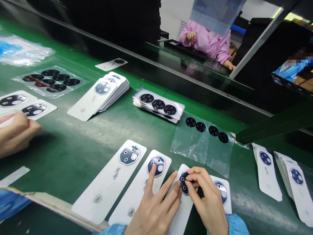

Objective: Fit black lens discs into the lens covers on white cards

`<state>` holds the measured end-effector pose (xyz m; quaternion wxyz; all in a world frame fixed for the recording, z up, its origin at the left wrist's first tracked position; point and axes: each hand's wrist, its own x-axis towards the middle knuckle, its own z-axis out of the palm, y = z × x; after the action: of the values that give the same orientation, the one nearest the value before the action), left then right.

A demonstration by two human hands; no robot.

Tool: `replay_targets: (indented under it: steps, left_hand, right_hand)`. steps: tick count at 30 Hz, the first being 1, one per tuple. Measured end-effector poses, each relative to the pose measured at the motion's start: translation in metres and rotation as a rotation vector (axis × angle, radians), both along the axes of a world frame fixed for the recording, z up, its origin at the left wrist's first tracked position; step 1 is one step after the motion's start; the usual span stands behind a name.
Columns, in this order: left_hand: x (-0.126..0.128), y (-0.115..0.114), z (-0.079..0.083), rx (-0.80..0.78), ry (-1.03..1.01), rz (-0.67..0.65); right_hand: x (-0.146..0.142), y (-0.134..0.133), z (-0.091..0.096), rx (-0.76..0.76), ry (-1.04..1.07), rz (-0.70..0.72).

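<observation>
Head view, and we're looking down at our own two hands low in the frame on the green counter (73, 153). The right hand (207, 199) has its grip closed, thumb and forefinger pinching the dark lens piece (183, 183), which sits at the top end of a white card (182, 212). That card's long axis runs roughly 7 to 1 o'clock. The piece lies at about 11 o'clock from the right hand and 1 o'clock from the left hand (156, 205), so the right is the nearer one and the only one actually on it. The left grip is spread flat and holds nothing: its forefinger presses the lens disc (157, 164) on the neighbouring card (135, 199) at 9 o'clock, and its other fingers rest beside the piece. One more card (107, 182) lies further toward 9, another (223, 192) peeks out behind the right hand. At 1 o'clock there's a clear plastic sleeve (202, 150) with four black discs (207, 129) in a row along its far edge. Further out at 11 o'clock sits a stack of sleeves (158, 105) showing three discs on top, with a stack of white cards (102, 94) beside it. Another person's hand (14, 133) is at far 9 o'clock.
</observation>
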<state>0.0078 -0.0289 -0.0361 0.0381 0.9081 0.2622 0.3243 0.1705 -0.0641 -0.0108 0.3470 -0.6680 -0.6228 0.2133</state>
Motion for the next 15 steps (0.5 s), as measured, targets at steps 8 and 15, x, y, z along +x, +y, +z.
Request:
replay_targets:
  steps: [8,15]
  left_hand:
    - [0.001,0.0,0.002,0.017,-0.012,0.017]
    - [0.002,-0.002,-0.001,0.017,0.018,-0.007]
  right_hand:
    - [-0.004,-0.004,-0.007,0.024,-0.18,0.035]
    - [-0.004,0.017,0.004,-0.145,0.006,-0.038]
